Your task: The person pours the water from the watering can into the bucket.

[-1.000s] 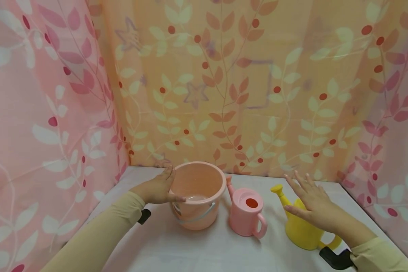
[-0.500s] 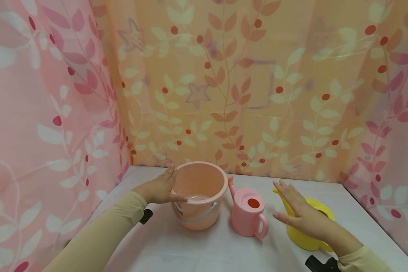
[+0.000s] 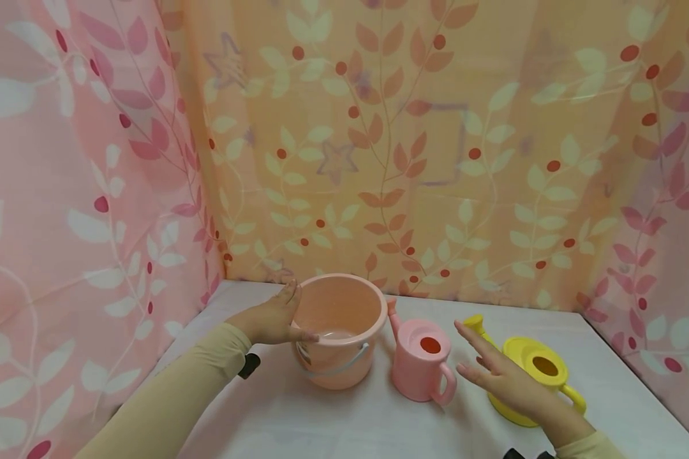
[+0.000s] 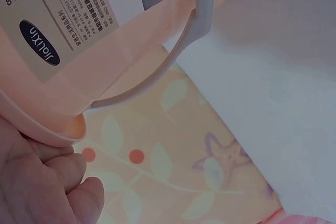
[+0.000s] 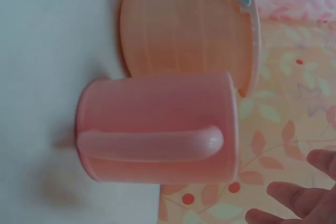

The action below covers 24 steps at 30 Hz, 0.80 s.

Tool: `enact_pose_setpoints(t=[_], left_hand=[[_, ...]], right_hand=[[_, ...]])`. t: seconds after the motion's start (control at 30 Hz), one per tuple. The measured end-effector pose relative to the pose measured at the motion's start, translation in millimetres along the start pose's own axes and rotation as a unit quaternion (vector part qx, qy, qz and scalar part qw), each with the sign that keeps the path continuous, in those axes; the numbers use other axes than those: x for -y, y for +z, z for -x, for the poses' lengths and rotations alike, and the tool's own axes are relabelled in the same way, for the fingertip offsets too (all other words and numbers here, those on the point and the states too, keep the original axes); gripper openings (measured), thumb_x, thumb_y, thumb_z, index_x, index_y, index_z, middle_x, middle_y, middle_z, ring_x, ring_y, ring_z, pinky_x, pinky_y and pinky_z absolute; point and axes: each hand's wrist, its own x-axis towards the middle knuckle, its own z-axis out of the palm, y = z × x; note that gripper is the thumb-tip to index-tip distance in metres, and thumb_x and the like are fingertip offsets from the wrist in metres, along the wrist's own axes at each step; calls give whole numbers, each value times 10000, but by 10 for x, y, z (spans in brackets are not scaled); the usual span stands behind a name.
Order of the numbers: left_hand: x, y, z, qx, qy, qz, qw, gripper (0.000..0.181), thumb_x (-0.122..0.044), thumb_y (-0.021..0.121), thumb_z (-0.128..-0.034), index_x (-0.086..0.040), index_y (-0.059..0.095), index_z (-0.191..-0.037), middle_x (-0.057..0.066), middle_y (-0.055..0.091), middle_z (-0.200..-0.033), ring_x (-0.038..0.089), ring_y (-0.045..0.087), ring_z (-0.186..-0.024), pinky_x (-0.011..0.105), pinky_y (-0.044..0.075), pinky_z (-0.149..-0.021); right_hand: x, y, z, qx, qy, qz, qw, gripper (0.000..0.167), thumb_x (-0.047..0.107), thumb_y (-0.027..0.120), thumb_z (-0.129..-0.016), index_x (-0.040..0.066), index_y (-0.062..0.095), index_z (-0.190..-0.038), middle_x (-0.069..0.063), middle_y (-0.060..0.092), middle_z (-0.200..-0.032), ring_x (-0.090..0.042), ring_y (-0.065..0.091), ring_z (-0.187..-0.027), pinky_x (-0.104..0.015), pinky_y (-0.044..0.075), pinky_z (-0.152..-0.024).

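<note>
A peach bucket (image 3: 339,303) stands upright on the white table, and my left hand (image 3: 268,320) holds its left rim, thumb across the front. The left wrist view has bent fingers (image 4: 76,184) against the rim, beside the bucket's label (image 4: 58,19). To the bucket's right stands a pink watering can (image 3: 416,370) with an orange-red opening. My right hand (image 3: 511,382), fingers spread and empty, hovers between it and a yellow watering can (image 3: 528,350), partly covering the yellow one. In the right wrist view, the pink can's handle (image 5: 152,146) faces the camera.
The white table (image 3: 333,427) reaches back to an orange leaf-patterned curtain (image 3: 333,210). Pink leaf-patterned curtains stand at the left (image 3: 51,255) and right (image 3: 674,274). Bare table surface lies in front of the bucket and cans.
My right hand has moved left, away from over the yellow watering can toward the pink one, uncovering the yellow can's top. My left hand stays on the bucket's rim. The view has shifted slightly.
</note>
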Motion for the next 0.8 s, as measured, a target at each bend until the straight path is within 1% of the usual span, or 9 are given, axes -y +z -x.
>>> enact_pose_setpoints(t=[0.07,0.13,0.23,0.3,0.37,0.47,0.57,0.7,0.8], left_hand=[[-8,-6,4,-2,13,-12,10000,1198,-767,502,-697,74,70,-1433,236,-22,-1498,345,39,-1381,460,158,-1094],[-11,-8,4,-1,9,-41,10000,1200,-769,500,-695,75,74,-1432,234,-19,-1499,339,35,-1383,456,160,-1094],[-4,1,-3,-11,13,-111,9999,1200,-773,496,-693,75,80,-1432,232,-11,-1501,333,36,-1384,450,165,-1094],[3,8,-11,-22,15,-117,9999,1200,-776,494,-692,72,82,-1434,229,-8,-1502,332,40,-1385,451,168,-1093],[11,15,-14,-39,31,-126,9999,1197,-775,494,-694,72,84,-1433,232,-3,-1501,334,44,-1384,451,171,-1093],[13,13,-13,-44,35,-115,9999,1195,-774,495,-695,71,83,-1434,230,-2,-1502,331,43,-1385,450,166,-1094],[16,9,-14,-31,18,-127,9999,1198,-776,495,-693,73,84,-1433,229,-1,-1502,329,42,-1385,448,164,-1095],[17,4,-27,7,-3,-194,9998,1201,-779,491,-692,77,87,-1431,237,4,-1500,334,49,-1384,453,170,-1093],[18,5,-36,41,-20,-286,9996,1199,-785,479,-693,72,84,-1434,234,2,-1501,332,52,-1383,449,172,-1093]], right_hand=[[-32,29,3,23,96,-231,9997,649,335,523,-924,310,158,-1460,-158,189,-1495,-411,178,-1337,-591,243,-1002],[-71,59,8,72,106,-505,9986,647,300,517,-932,256,157,-1469,-182,202,-1485,-437,192,-1324,-571,276,-997],[-141,102,11,125,246,-827,9962,633,281,517,-934,229,178,-1465,-187,235,-1473,-454,238,-1303,-533,335,-980],[-182,131,18,146,303,-924,9952,620,268,510,-938,198,189,-1464,-210,256,-1458,-468,258,-1289,-516,374,-957],[-210,160,21,139,439,-1014,9938,614,269,507,-939,192,194,-1462,-214,282,-1445,-447,284,-1285,-496,390,-950],[-250,205,24,137,499,-1178,9917,612,244,495,-946,141,182,-1462,-240,315,-1415,-436,333,-1256,-486,402,-942],[-284,250,20,94,625,-1316,9893,610,248,495,-946,111,188,-1455,-228,380,-1370,-391,393,-1219,-479,400,-944],[-303,309,9,36,869,-1534,9843,612,267,495,-946,102,188,-1448,-193,480,-1279,-310,464,-1152,-508,370,-957],[-311,354,-11,-3,988,-1718,9802,608,281,498,-944,91,198,-1438,-178,534,-1219,-284,497,-1112,-519,358,-962]])
